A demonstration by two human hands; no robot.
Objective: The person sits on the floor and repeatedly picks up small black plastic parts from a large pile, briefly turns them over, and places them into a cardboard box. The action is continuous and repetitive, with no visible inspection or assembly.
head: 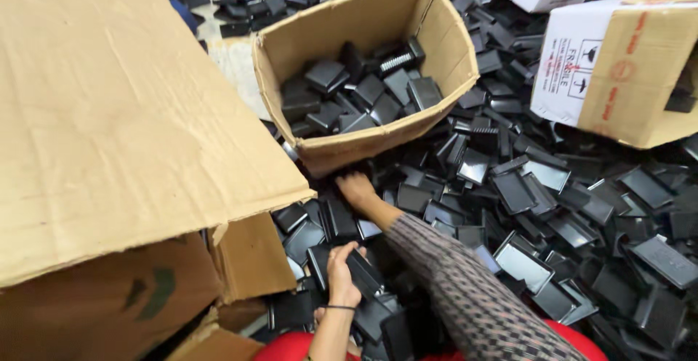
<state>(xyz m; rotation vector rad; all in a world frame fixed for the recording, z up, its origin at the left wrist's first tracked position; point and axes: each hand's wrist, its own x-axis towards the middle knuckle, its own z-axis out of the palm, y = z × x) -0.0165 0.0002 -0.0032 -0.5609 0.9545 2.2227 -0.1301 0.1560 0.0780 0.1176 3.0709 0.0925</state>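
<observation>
The left hand (342,274) has its fingers wrapped around a flat black plastic case (362,272), held just above the heap near the person's lap. The right hand (358,189), on a patterned sleeve (465,288), reaches into the pile at the foot of the open cardboard box (363,55); its fingers look curled down among the pieces, though whether they grip one cannot be told from this view. Sorting well probably means taking one case at a time by its edges, so stacked ones do not slide. The cases are thin, rectangular, hard and glossy, with shallow rims. The boxes are matte, creased brown cardboard; a large flap (123,114) overhangs on the left.
</observation>
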